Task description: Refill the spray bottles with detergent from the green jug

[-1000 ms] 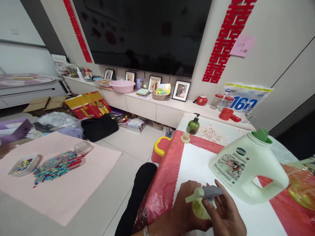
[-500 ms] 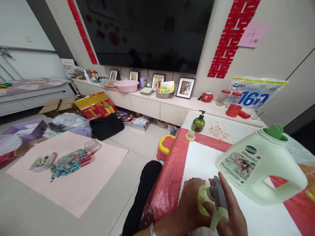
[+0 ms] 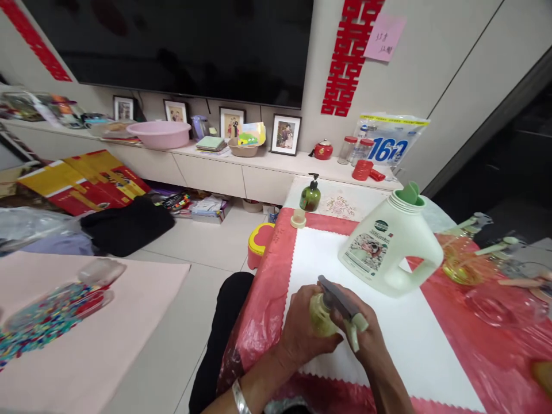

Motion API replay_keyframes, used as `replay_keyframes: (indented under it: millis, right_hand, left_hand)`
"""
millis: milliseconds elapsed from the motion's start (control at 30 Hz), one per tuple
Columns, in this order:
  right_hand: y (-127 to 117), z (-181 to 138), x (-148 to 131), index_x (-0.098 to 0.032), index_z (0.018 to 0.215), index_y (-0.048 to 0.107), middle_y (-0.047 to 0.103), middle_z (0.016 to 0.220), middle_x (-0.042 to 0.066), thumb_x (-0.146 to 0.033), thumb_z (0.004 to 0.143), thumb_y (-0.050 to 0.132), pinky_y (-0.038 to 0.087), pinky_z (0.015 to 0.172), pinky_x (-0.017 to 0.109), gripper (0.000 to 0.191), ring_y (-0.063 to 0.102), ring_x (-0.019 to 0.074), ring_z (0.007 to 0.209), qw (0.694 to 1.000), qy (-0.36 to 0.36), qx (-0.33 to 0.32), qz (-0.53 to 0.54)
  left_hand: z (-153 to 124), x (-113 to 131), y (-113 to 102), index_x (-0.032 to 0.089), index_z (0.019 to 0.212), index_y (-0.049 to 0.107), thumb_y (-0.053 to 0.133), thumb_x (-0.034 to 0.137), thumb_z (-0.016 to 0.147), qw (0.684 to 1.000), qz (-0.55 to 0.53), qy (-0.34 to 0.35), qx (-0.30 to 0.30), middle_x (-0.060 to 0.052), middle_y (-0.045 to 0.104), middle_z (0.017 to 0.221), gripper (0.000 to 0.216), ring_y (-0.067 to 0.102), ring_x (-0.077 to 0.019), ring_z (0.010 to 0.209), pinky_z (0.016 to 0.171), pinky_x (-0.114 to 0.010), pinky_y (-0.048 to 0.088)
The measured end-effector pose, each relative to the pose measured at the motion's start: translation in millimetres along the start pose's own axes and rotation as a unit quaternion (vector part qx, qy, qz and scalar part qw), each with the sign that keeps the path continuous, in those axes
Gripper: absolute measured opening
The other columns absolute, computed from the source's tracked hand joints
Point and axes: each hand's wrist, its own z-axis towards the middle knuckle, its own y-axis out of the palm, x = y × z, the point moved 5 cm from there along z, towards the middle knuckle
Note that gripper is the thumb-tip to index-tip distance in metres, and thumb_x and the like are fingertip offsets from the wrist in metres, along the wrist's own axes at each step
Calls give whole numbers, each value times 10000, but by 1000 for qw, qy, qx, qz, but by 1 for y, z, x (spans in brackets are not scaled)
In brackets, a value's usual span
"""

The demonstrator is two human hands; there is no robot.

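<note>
Over the white sheet (image 3: 405, 328) on the table, my left hand (image 3: 295, 325) is wrapped round a clear spray bottle (image 3: 319, 315) with pale yellow liquid. My right hand (image 3: 366, 325) closes round its grey spray head (image 3: 338, 298), whose pale green trigger points down toward me. The bottle is tilted, and its lower part is hidden by my fingers. Just beyond my right hand stands a large pale green detergent jug (image 3: 366, 253) with a green spout (image 3: 410, 193) in its open mouth. A small cream cap (image 3: 298, 219) sits at the sheet's far left corner.
A green pump bottle (image 3: 311, 198) stands behind the cap. On the right are spray bottles (image 3: 459, 267) with yellow liquid and a clear bottle (image 3: 491, 302). A yellow-and-red stool (image 3: 255, 244) is left of the table. Coloured pieces (image 3: 47, 319) lie on a pink mat (image 3: 142, 299).
The view has swung to the right, bringing the spray bottles at the right into sight. My right hand, earlier more spread beside the spray head, now wraps round it.
</note>
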Motion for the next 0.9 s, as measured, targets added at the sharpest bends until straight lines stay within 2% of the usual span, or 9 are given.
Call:
replay_keyframes:
  millis: [67,167,200,367,467,600,700,800,900]
  right_hand:
    - [5,5,-12,-275,1213,728,611,1229,74,-423,873,761,552,942,209,372,616,177,1133,998,-47,-2,-32]
    - [8,8,-20,-280,1111,748,598,1027,34,-332,828,796,543,754,141,292,613,108,905,995,-80,29,-60]
    - [7,8,-19,-286,1111,744,605,997,23,-290,819,798,537,736,137,297,611,100,871,994,-76,39,-64]
    - [-1,2,-6,-312,1303,663,674,1144,38,-260,857,755,573,788,194,458,664,154,990,999,-3,48,-22]
    - [-4,1,-6,-289,1290,674,669,1188,53,-320,884,756,582,834,211,416,670,168,1032,999,-7,41,11]
    - [-1,5,-16,-223,1190,718,682,1118,84,-402,926,712,601,832,265,320,682,198,980,999,-29,19,12]
    - [-8,9,-36,-213,1131,716,680,1065,90,-379,937,699,615,813,322,256,685,216,945,992,-83,91,24]
    - [-28,12,-69,-259,1147,676,641,1082,65,-400,943,693,608,859,377,248,658,167,861,967,-144,199,70]
    - [-51,17,-105,-273,1112,681,605,1106,52,-411,907,740,588,847,348,254,597,117,802,946,-177,255,91]
  left_hand:
    - [0,5,-1,242,1065,650,851,369,557,1000,22,10,2,-47,705,1003,561,664,-269,897,828,-427,561]
    - [3,15,-2,239,997,654,821,352,577,998,53,25,-3,-34,702,932,466,664,-264,852,797,-419,565]
    - [4,16,-2,232,1004,652,821,352,571,998,57,27,-3,-40,703,941,481,667,-273,863,807,-431,566]
    - [2,4,0,226,1150,611,837,307,549,999,25,25,-12,-72,699,1119,647,667,-311,1019,918,-479,550]
    - [-1,-11,3,233,1205,577,872,319,519,1000,10,8,-20,-75,675,1165,751,656,-314,1043,947,-498,535]
    - [-4,-22,5,244,1293,529,910,425,526,999,2,19,-35,-86,654,1223,874,632,-329,1108,993,-516,509]
    - [-4,-24,4,237,1290,521,909,432,546,999,6,25,-36,-95,636,1240,862,625,-335,1132,1005,-526,499]
    - [-5,-24,3,224,1289,506,920,431,518,999,24,33,-34,-114,614,1260,899,615,-359,1166,1028,-561,482]
    - [-5,-25,3,215,1292,495,918,392,514,999,25,22,-22,-126,603,1274,903,613,-365,1185,1050,-570,477]
